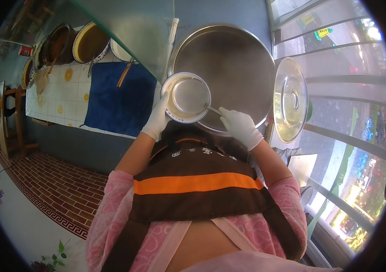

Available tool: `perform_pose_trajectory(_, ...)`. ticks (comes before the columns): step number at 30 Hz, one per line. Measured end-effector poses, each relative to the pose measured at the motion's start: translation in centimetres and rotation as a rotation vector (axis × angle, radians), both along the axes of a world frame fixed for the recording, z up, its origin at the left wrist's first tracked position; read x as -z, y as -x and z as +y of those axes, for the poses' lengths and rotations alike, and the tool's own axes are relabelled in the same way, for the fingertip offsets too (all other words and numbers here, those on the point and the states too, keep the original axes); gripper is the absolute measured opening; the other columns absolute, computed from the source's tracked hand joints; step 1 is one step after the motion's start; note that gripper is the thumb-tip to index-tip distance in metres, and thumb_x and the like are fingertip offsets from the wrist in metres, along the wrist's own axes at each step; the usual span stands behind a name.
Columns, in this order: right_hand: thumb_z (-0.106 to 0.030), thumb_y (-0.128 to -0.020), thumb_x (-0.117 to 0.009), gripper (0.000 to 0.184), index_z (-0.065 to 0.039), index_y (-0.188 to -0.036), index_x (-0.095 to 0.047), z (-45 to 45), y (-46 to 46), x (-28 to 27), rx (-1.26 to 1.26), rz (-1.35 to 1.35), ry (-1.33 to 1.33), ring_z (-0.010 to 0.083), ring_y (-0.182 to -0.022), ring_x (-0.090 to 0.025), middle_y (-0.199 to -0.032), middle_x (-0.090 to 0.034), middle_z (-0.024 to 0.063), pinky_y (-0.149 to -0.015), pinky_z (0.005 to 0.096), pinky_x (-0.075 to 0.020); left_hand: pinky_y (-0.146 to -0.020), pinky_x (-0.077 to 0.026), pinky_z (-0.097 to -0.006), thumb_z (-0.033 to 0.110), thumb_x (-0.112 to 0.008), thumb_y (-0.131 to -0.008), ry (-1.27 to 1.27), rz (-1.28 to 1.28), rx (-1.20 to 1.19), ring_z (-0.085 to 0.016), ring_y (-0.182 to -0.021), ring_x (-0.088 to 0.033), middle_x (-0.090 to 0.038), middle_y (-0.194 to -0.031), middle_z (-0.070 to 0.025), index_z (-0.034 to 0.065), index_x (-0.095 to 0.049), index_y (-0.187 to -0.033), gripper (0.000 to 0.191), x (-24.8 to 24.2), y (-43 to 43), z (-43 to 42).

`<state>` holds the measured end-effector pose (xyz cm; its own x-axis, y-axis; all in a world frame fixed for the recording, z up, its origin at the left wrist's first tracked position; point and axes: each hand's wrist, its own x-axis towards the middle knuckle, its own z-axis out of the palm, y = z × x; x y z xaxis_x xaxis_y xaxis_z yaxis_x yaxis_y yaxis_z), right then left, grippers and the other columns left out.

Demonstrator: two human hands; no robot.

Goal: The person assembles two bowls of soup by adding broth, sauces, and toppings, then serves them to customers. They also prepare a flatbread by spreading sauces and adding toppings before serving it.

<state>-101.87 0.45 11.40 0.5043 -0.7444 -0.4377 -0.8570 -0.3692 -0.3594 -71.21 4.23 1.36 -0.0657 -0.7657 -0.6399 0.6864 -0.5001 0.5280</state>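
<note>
My left hand, in a white glove, grips the left rim of a white bowl with a blue edge. The bowl is held over the near left part of a large round metal pot. A metal ladle is in my gloved right hand, its fingers closed around the handle. The ladle's round head lies within the outline of the bowl; whether it touches the inside I cannot tell. Haze over the pot blurs what it contains.
Left of a glass pane stands a tiled counter with a blue cloth and several basins of food, utensils in some. A clear domed lid stands right of the pot by the barred window.
</note>
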Motion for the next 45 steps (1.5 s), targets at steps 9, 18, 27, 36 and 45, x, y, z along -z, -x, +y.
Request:
perform_pose_trajectory(9,-0.030,-0.105,-0.055,0.032,-0.013,-0.132,-0.062,-1.6,0.6,1.5,0.033,-0.130,-0.053,0.0392,-0.095,-0.072,-0.103,-0.075,0.0164,-0.082,0.0521,-0.0568,-0.113,-0.050,-0.0401,0.042,-0.053,-0.113,-0.014,-0.208,0.022,-0.023,-0.139,-0.055,-0.055,-0.152,-0.0122,0.0082,-0.041,-0.159,0.058,-4.8,0.1,-1.8)
perform_pose_trajectory(18,-0.028,-0.105,-0.053,0.028,-0.012,-0.126,-0.064,-3.2,1.4,1.0,0.066,-0.143,-0.160,0.0403,-0.099,-0.071,-0.105,-0.075,0.0174,-0.084,0.0523,-0.0555,-0.118,-0.042,-0.0366,0.044,-0.048,-0.114,0.044,-0.392,0.133,-0.022,-0.143,-0.050,-0.052,-0.155,-0.0129,0.0041,-0.037,-0.162,0.063,-9.0,1.4,-3.7)
perform_pose_trajectory(27,-0.034,-0.108,-0.056,0.040,-0.008,-0.137,-0.067,-3.8,4.3,-0.4,0.179,-0.487,-0.159,0.0291,-0.095,-0.072,-0.101,-0.076,0.0066,-0.082,0.0431,-0.0558,-0.117,-0.044,-0.0374,0.046,-0.041,-0.116,0.297,-0.839,0.452,-0.024,-0.143,-0.050,-0.049,-0.158,-0.0153,0.0022,-0.037,-0.162,0.064,-4.9,0.9,-2.8)
perform_pose_trajectory(36,-0.025,-0.099,-0.070,0.031,0.001,-0.114,-0.075,-0.2,7.3,3.6,0.943,-0.731,-0.699,0.0156,-0.076,-0.064,-0.088,-0.070,0.0022,-0.068,0.0316,-0.0513,-0.115,-0.048,-0.0370,0.047,-0.033,-0.117,0.145,-0.291,0.124,-0.023,-0.140,-0.052,-0.049,-0.157,-0.0148,0.0018,-0.033,-0.162,0.063,-1.5,1.1,-1.7)
perform_pose_trajectory(45,-0.013,-0.099,-0.059,0.026,0.001,-0.117,-0.070,-7.0,26.3,11.1,1.062,-0.393,0.465,0.0403,-0.082,-0.068,-0.088,-0.070,0.0233,-0.075,0.0474,-0.0545,-0.120,-0.045,-0.0492,0.051,-0.035,-0.115,0.112,-0.213,0.113,-0.033,-0.146,-0.049,-0.043,-0.162,-0.0198,0.0022,-0.031,-0.163,0.069,-8.2,-0.5,2.7)
